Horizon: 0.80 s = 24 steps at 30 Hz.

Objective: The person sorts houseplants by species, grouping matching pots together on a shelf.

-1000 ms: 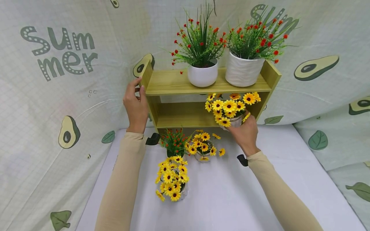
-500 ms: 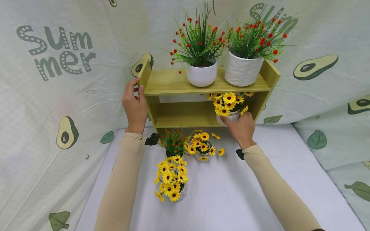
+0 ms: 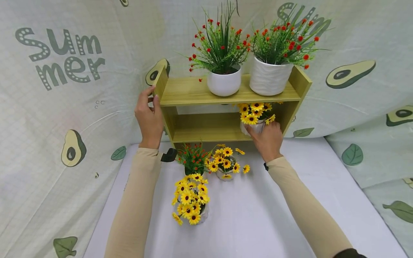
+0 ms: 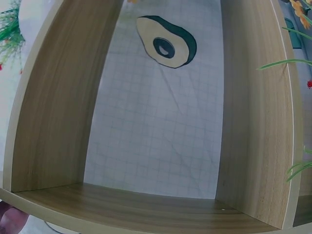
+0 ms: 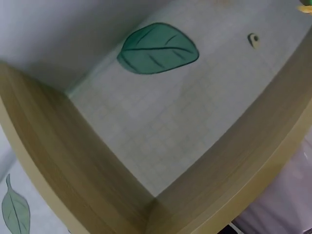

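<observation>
In the head view, my right hand [image 3: 268,141] holds a white flowerpot [image 3: 246,129] of yellow daisy-like flowers [image 3: 252,118], thumb across its front. The pot stands at the right end of the lower compartment of a two-tier wooden shelf [image 3: 190,89]; the upper board hides some blooms. My left hand [image 3: 150,120] grips the shelf's left side panel near the top, thumb toward the front. A fingertip [image 4: 12,220] shows outside that panel in the left wrist view. The right wrist view looks into a wooden corner [image 5: 155,207] of the shelf, without the right hand.
Two white pots, one smooth [image 3: 224,84] and one ribbed [image 3: 269,79], hold red-flowered grass on the top board. Before the shelf, on the white tabletop [image 3: 251,222], stand a small red-flowered plant [image 3: 193,157] and two yellow-flowered pots, one nearer [image 3: 190,199] and one farther [image 3: 224,163].
My right hand has moved the yellow-flowered pot deeper into the lower compartment, its blooms passing under the upper board. My left hand keeps its place on the side panel.
</observation>
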Tool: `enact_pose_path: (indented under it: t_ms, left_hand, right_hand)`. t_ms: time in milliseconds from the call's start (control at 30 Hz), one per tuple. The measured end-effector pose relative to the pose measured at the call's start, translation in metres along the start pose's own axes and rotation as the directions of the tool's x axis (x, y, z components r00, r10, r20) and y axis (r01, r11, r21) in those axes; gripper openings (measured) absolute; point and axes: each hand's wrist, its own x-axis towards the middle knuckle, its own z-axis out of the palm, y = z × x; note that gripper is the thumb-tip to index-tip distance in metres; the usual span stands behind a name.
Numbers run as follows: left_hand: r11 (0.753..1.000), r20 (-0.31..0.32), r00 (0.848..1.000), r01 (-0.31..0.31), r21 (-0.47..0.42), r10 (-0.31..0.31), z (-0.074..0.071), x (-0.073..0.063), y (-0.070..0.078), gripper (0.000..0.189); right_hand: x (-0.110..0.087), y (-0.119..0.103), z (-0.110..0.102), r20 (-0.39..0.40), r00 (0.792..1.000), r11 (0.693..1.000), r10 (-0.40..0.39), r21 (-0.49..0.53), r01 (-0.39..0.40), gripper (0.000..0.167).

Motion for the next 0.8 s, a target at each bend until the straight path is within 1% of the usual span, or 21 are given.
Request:
enact_pose_path:
  t_ms: [67,133,200,300,367,467,567,667,733,800]
  left_hand:
    - [1.0,0.0,1.0,0.001,0.001,-0.001,0.0,0.0,0.0,0.03]
    - [1.0,-0.001,1.0,-0.001,0.004,0.001,-0.001,0.0,-0.001,0.03]
    - [1.0,-0.002,1.0,-0.003,0.005,0.003,0.0,0.0,-0.001,0.03]
    - [1.0,-0.001,1.0,-0.006,0.004,0.006,0.001,0.0,-0.002,0.03]
    - [1.0,-0.002,1.0,-0.004,0.002,0.004,0.001,0.0,-0.002,0.03]
    - [1.0,-0.004,1.0,-0.003,-0.001,0.003,0.001,0.001,-0.002,0.03]
    - [1.0,-0.005,1.0,-0.001,-0.004,0.001,0.001,0.001,-0.002,0.03]
    - [1.0,-0.003,1.0,-0.001,-0.006,0.001,0.001,0.001,-0.001,0.03]
    - [1.0,-0.002,1.0,-0.002,-0.007,0.002,0.001,0.001,-0.002,0.03]
    - [1.0,-0.003,1.0,-0.004,-0.006,0.004,0.001,0.001,-0.003,0.03]
  right_hand:
    - [0.001,0.0,0.001,-0.018,1.0,0.999,-0.022,-0.03,0.021,0.069]
    - [0.001,0.0,0.002,-0.021,0.999,0.998,-0.026,-0.052,0.025,0.069]
    - [0.001,0.0,0.001,-0.009,1.0,0.998,-0.021,-0.066,0.02,0.069]
    - [-0.003,-0.001,-0.003,0.026,1.0,0.998,0.015,-0.067,-0.014,0.069]
    - [-0.009,0.0,-0.005,0.04,0.998,0.998,0.039,-0.06,-0.036,0.074]
    - [-0.022,0.001,-0.01,0.018,0.999,0.999,0.049,-0.025,-0.048,0.086]
    - [-0.038,0.006,-0.013,-0.039,0.999,1.0,0.003,0.029,-0.002,0.084]
    - [-0.056,0.011,-0.016,-0.091,0.993,0.994,-0.072,0.07,0.078,0.075]
    - [-0.068,0.014,-0.017,-0.105,0.988,0.989,-0.113,0.085,0.122,0.07]
    - [-0.081,0.016,-0.017,-0.1,0.987,0.986,-0.129,0.098,0.138,0.065]
